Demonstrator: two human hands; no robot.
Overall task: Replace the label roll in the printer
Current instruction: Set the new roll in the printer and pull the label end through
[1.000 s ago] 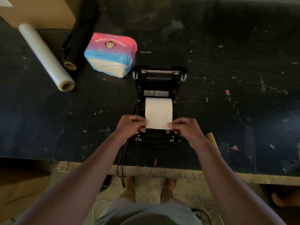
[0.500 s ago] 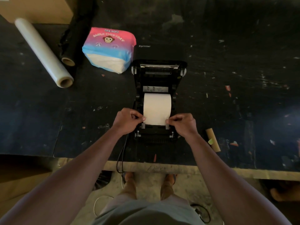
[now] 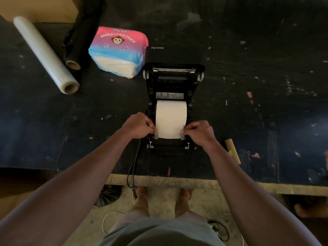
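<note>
The black label printer (image 3: 173, 80) stands open on the dark table, lid tilted back. A white label roll (image 3: 171, 112) sits in its bay, with its loose strip drawn toward me over the front guides. My left hand (image 3: 138, 126) pinches the strip's left edge near the grey guide. My right hand (image 3: 200, 133) pinches the right edge at the other guide. The strip's end lies flat between the two guides. A bare cardboard core (image 3: 232, 150) lies on the table right of the printer.
A clear film roll (image 3: 45, 54) and a black film roll (image 3: 79, 38) lie at the far left. A pink-and-blue tissue pack (image 3: 118, 50) sits beside the printer's lid. The printer's black cable (image 3: 132, 171) hangs over the table's front edge (image 3: 177, 181). A cardboard box (image 3: 39, 8) stands at the back left.
Both hands have pushed the strip's end slightly away from me and down, so it now sits lower between the grey guides. The roll stays in the bay.
</note>
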